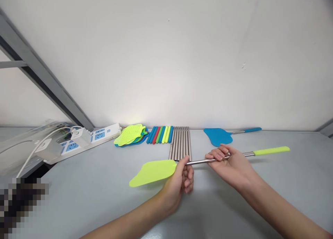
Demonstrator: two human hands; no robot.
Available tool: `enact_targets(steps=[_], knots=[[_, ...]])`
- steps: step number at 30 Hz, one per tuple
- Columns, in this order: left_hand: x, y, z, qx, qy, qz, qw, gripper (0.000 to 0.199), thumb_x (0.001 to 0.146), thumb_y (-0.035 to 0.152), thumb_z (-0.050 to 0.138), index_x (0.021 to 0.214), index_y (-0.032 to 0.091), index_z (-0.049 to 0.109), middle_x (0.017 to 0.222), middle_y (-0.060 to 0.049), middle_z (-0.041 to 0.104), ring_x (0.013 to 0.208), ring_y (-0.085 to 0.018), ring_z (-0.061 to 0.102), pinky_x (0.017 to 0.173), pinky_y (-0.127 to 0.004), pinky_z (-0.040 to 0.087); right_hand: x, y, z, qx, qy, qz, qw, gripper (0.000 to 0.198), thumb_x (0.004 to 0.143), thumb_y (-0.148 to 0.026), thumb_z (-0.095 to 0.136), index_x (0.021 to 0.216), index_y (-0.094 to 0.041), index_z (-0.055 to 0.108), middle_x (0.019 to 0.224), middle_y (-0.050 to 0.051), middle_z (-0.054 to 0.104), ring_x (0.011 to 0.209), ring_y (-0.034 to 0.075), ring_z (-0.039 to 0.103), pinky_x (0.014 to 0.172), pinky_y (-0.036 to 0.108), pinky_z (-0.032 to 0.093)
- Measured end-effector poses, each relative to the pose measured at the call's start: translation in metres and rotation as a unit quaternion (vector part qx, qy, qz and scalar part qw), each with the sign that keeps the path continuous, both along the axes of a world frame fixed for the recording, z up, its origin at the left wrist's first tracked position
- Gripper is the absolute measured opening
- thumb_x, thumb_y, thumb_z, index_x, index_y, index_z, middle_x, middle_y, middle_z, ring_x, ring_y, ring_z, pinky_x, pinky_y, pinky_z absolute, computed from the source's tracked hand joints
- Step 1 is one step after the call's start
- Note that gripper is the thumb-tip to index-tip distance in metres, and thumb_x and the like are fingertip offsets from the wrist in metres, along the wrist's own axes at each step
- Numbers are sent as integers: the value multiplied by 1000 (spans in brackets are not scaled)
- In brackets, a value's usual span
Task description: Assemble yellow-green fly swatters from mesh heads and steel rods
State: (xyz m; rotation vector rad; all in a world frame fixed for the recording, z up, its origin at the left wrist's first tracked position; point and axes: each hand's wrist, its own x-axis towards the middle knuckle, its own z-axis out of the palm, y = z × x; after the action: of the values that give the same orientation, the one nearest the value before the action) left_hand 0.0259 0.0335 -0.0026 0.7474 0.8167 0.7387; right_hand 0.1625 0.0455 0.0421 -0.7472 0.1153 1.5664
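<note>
From here I see the grey tabletop (104, 183) beyond my left hand (179, 180) and right hand (229, 164) end at the wall (166, 65). The left pinches the yellow-green swatter (153, 173) beside its head; the right curls around its rod (200, 161).

- The scene is brightly and evenly lit, and the white wall (166, 65) is washed palest low in its centre.
- Soft, diffuse shadows are cast on the grey tabletop (85, 201) beneath the right hand (231, 162) and the yellow-green fly-swatter handle (272, 150), suggesting overhead light.
- A small patch of glare is reflected at the bottom edge.
- Fine detail is softened in the clear plastic bag (23, 147).
- The upper right corner is darkened; the lower left is coarsely pixelated.
</note>
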Motion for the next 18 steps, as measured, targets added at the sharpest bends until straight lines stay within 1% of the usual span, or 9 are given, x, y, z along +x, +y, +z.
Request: enact_targets(steps=[2,5,7,10,12,15,18], knots=[[0,2,-3,9,-2,6,1000,43,75,51,36,49,16,35,35,8,25,33,-4,24,42,-20,20,3,2,1,18,-19,6,1000,25,75,-12,30,55,-18,17,46,-7,20,36,6,26,40,22,30],[1,4,-7,28,5,20,999,44,75,52,36,49,16,35,36,8,26,34,-4,25,42,-20,21,4,5,1,20,-27,9,999,22,75,-13,32,56,-18,21,49,-6,23,39,7,31,42,22,33],[1,4,-9,35,2,43,998,46,75,55,34,50,16,36,37,7,26,34,-4,25,42,-20,20,2,6,1,14,-26,19,999,19,73,-12,34,58,-18,25,52,-5,27,42,7,34,44,23,36],[2,1,-13,51,-20,83,995,51,75,60,27,50,16,36,37,7,25,34,-4,25,42,-20,19,2,8,1,12,-16,53,998,13,70,-9,39,63,-18,32,57,-4,32,46,8,38,49,25,41],[3,-1,-15,60,-31,111,992,53,75,60,25,49,16,36,37,7,25,33,-5,25,41,-21,18,3,11,-1,7,-6,67,998,13,70,-8,39,65,-18,32,59,-3,34,46,7,39,50,26,42],[5,-4,-17,63,-29,171,983,51,74,60,29,49,16,36,39,7,25,34,-4,24,40,-21,18,8,15,-8,-15,-12,42,999,16,72,-5,32,65,-19,28,58,-5,32,42,6,37,47,24,40],[6,-3,-16,60,-7,218,974,48,73,58,34,48,16,35,38,7,25,33,-5,24,39,-21,18,13,19,-14,-29,-28,16,999,19,71,-2,28,63,-19,23,54,-7,25,38,5,32,43,22,36]])
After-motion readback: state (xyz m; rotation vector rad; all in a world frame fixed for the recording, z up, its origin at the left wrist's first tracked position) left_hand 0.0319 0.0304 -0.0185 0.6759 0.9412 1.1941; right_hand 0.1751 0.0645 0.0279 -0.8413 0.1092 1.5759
